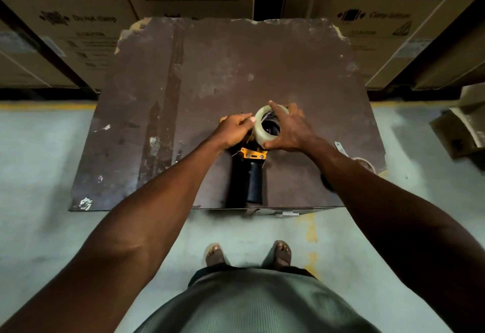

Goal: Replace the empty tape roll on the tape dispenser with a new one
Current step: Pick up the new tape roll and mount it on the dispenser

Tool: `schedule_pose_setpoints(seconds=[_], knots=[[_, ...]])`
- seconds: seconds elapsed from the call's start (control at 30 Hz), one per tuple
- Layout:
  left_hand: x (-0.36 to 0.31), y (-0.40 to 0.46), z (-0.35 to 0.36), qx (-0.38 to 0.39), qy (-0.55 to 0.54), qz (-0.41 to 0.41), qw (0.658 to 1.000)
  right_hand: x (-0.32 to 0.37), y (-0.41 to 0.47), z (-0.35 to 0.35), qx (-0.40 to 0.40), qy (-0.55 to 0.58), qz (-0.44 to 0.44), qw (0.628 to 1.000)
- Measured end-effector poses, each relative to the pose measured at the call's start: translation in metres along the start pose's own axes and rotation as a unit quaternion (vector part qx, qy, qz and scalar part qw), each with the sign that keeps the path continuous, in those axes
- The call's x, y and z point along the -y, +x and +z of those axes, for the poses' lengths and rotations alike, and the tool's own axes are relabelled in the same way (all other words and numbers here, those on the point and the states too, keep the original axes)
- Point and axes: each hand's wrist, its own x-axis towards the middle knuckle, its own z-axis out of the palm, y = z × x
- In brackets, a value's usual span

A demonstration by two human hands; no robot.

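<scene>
Tape roll [266, 126], gripped on edge by the right hand [291, 130], directly above the dispenser [249, 164] lying on the table [210, 70]; left hand [233, 129] pinches its rim.

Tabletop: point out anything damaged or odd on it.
The tabletop is worn: its far corners are chipped and ragged, a long scuffed streak runs down its left side, and pale flecks dot the surface.

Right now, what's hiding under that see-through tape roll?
Under the clear tape roll sits the yellow-and-black tape dispenser, lying on the brown table. Its black handle shows. Its front end is covered by the roll, the left hand and the right hand.
</scene>
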Motion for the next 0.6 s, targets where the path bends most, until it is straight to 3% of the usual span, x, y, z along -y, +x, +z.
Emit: schedule_pose_setpoints(seconds=[0.6], knots=[[0.018,0.019,0.005,0.025,-0.06,0.01,0.998,0.0,0.02,0.014,0.009,-0.023,-0.005,1.0]])
